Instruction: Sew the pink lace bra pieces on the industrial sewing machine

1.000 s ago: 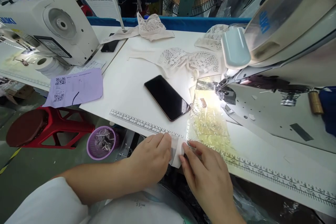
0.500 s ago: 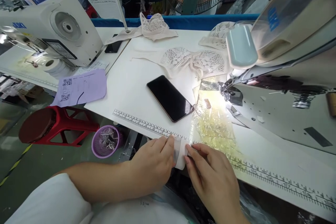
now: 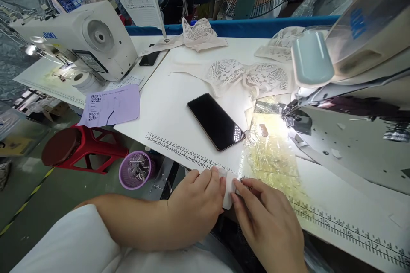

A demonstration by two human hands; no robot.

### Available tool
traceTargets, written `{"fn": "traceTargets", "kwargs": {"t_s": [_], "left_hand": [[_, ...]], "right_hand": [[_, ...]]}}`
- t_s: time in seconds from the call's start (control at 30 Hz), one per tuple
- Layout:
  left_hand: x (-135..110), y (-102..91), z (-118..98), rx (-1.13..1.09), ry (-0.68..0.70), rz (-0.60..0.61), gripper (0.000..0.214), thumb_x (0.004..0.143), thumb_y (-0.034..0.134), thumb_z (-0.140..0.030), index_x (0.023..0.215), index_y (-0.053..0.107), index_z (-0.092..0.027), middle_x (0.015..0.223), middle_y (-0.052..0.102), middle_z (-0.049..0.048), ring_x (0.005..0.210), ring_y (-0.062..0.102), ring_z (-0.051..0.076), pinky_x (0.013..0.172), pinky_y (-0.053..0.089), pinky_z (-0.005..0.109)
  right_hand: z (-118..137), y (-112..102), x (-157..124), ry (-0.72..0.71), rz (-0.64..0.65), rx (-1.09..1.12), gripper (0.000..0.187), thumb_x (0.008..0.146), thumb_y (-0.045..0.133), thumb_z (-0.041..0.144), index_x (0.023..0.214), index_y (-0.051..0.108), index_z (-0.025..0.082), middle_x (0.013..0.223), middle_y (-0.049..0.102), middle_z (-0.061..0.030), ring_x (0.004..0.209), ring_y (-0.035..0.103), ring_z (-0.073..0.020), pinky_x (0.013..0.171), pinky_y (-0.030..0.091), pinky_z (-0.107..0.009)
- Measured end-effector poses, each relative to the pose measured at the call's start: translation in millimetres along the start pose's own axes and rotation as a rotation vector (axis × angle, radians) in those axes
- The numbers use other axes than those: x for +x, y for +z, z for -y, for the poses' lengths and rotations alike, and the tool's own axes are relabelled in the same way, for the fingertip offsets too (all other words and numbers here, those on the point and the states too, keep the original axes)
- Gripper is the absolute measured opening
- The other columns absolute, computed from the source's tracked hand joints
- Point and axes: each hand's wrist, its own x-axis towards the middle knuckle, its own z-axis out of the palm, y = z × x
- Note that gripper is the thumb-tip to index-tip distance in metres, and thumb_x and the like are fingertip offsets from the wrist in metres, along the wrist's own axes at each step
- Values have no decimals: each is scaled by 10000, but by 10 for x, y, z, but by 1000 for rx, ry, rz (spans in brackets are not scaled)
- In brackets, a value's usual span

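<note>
Pinches white strip [image 3: 229,196] with left hand [image 3: 197,204] and right hand [image 3: 272,224]; probably light and pliable, best held at opposite ends.

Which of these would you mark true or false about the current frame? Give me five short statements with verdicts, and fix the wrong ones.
1. The left hand and the right hand both touch the small white piece. True.
2. The large dark phone lies screen down. False: the large dark phone lies screen up.
3. Two QR codes show on the purple paper. True.
4. The purple basket stands on the white table. False: the purple basket is below the table's edge, near the red stool.
5. The right hand is gripping the fan. False: the right hand is at the small white piece.
</note>
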Motion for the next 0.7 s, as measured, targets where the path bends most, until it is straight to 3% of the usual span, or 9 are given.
{"fn": "traceTargets", "kwargs": {"t_s": [0.4, 0.7], "left_hand": [[29, 6, -63, 48, -4, 25, 387, 884, 430, -230, 1215, 516, -48, 1178, 591, 213, 891, 624, 235, 684, 457, 316], [34, 18, -96, 31, -26, 19, 393, 871, 429, -214, 1207, 508, -28, 1176, 583, 239, 922, 628, 258, 681, 464, 317]], "right_hand": [[5, -21, 6, 22, 13, 12, 193, 857, 546, 225, 997, 650, 142, 960, 596, -99, 840, 522, -197, 716, 440, -323], [-1, -24, 27, 18, 41, 2, 218, 861, 535, 242, 1009, 657, 136, 949, 591, -99, 796, 500, -190, 681, 428, -313]]}}
